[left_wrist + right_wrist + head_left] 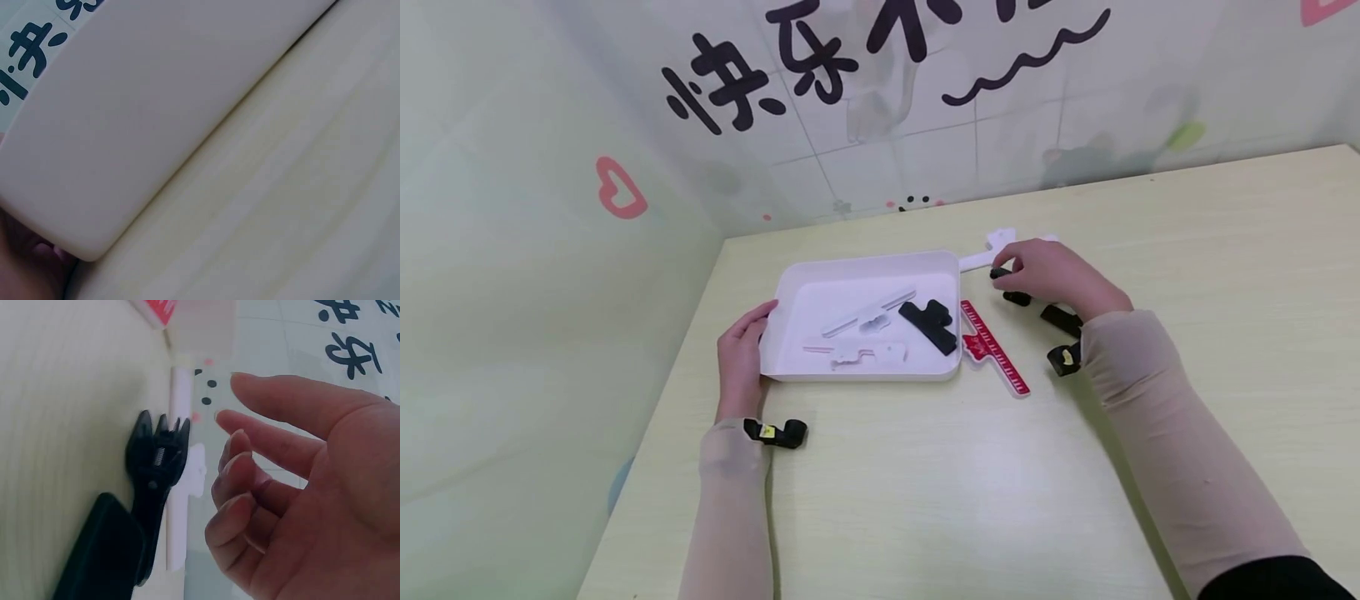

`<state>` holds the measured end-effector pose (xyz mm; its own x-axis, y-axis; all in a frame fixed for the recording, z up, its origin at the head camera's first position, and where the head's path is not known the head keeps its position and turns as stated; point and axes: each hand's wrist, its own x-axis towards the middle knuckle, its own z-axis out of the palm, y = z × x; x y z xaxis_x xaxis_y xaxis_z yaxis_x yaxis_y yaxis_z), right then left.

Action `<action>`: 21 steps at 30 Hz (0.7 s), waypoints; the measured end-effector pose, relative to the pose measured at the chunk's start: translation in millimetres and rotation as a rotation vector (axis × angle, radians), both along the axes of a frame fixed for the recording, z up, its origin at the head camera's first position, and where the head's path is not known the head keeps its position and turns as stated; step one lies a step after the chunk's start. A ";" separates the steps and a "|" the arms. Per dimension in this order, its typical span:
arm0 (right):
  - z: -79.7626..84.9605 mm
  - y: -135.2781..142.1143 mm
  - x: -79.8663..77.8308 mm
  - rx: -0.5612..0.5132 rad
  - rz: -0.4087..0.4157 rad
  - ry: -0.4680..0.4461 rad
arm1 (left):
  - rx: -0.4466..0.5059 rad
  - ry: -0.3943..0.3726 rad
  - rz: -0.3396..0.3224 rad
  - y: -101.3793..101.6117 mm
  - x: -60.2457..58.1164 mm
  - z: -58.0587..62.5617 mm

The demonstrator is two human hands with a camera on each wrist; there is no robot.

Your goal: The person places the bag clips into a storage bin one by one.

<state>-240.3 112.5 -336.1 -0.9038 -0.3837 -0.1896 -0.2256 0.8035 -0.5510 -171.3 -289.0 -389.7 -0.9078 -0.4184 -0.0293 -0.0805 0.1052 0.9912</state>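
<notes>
My left hand (741,358) grips the left side of a white tray (863,377), its fingers at the tray's corner in the left wrist view. Inside the tray lie a black clip (928,326), a white strip-shaped piece (850,323) and a white clip (891,353) with fine red lines. My right hand (1048,271) hovers right of the tray, holding nothing; thumb and index finger stand apart in the right wrist view. Close by its fingers is a black clip (156,465) with a small spring. Another black clip (1060,320) lies nearer the right wrist.
A red clip (996,350) with white marks lies against the tray's right side. Behind the right hand is a white clip (977,261). The pale wooden table (925,500) meets a printed wall covering (880,167) at the back and left.
</notes>
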 end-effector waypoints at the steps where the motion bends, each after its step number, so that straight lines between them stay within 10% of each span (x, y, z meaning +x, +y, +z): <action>1: -3.0 0.3 -0.7 0.019 -0.004 -0.010 | 0.003 0.001 -0.001 -0.1 0.2 -0.3; 21: -25.2 10.3 -5.8 0.057 -0.022 -0.051 | 0.006 0.015 -0.008 -2.3 0.1 -2.6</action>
